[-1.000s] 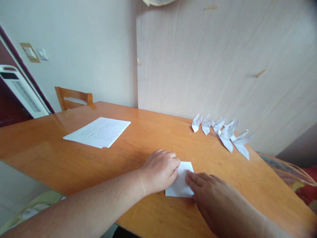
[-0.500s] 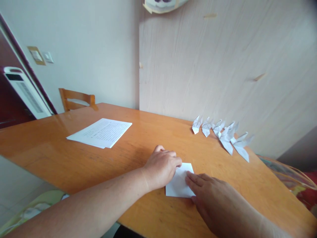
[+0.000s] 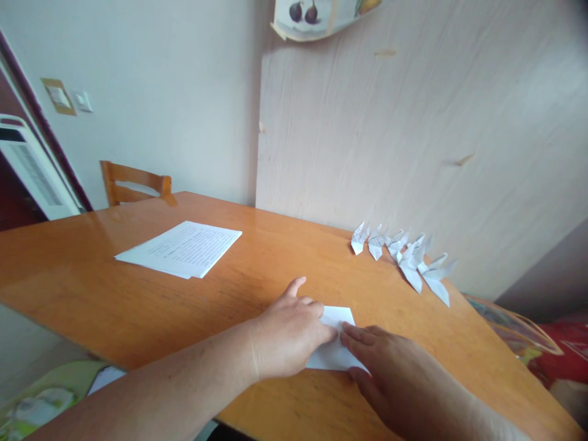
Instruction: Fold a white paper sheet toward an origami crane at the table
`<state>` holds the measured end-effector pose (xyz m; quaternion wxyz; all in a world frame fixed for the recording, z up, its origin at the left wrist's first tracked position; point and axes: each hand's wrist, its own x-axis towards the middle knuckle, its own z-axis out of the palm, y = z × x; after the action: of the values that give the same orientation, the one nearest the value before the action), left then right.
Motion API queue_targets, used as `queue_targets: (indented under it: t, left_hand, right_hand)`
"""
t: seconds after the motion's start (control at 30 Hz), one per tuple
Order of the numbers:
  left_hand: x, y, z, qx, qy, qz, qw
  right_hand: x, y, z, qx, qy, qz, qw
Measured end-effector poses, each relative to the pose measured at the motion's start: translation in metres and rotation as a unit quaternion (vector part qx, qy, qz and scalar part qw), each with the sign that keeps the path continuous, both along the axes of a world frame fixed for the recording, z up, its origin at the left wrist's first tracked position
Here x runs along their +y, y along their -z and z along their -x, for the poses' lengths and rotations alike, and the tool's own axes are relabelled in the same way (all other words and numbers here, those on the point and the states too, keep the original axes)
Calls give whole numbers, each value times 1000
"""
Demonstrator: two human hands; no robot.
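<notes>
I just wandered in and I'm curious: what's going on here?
A person's bare left hand and right hand are both on a piece of white paper lying on the wooden table, each at its own side. Folded paper figures sit near the wall panel, and sheets with text lie farther left.

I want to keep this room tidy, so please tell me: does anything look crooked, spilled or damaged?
Slightly. In the stack of printed sheets, the near edges do not line up. On the wall panel, the picture looks loose along its curved lower edge. The visible part of the white paper shows no tear.
</notes>
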<state>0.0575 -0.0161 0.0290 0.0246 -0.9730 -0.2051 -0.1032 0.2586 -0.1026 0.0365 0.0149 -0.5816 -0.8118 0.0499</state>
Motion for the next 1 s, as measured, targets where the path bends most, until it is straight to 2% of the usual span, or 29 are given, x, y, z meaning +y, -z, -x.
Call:
queue_targets:
  t: [0.17, 0.33, 0.5, 0.7, 0.83, 1.0]
  left_hand:
    - [-3, 1, 2, 12, -7, 5, 1000]
    - [-2, 0, 2, 21, -5, 12, 1000]
    - [-2, -1, 2, 26, 5, 7, 1000]
    - [-1, 0, 2, 29, 4, 1, 1000]
    - [0, 0, 1, 31, 4, 9, 999]
    - [0, 0, 1, 23, 4, 14, 1000]
  right_hand:
    - [-4, -2, 0, 0, 19, 24, 1000]
    - [-8, -11, -8, 0, 17, 0, 1000]
    - [9, -25, -12, 0, 25, -3, 1000]
    - [36, -21, 2, -12, 25, 8, 1000]
    - [43, -19, 11, -39, 8, 29, 999]
    - [48, -14, 9, -72, -16, 16, 997]
